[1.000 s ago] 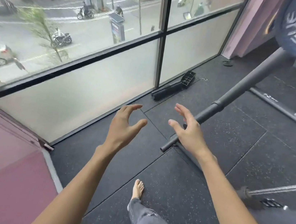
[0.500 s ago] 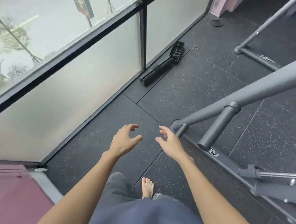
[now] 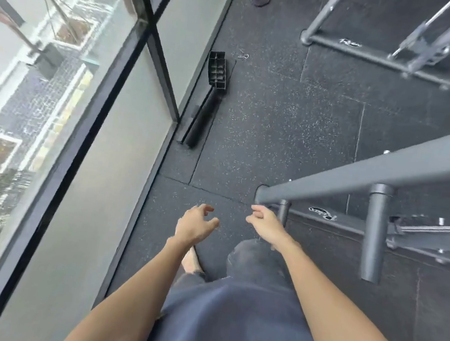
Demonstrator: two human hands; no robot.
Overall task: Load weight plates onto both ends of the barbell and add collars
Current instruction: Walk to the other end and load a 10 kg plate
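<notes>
My left hand and my right hand are stretched out in front of me over the black rubber floor, both holding nothing, fingers loosely curled. A thick grey rack beam slants up to the right just beyond my right hand, with an empty grey plate peg hanging from it. A silver barbell lies at the right edge. No weight plate or collar is in view.
A glass window wall runs along the left. A black ribbed bar-like object lies on the floor by the window. Another grey rack base stands at the top right. A dark slipper lies far ahead.
My view has tipped down and swung; the blue plate left the frame. Both hands stayed out in front and their fingers curled in a little.
</notes>
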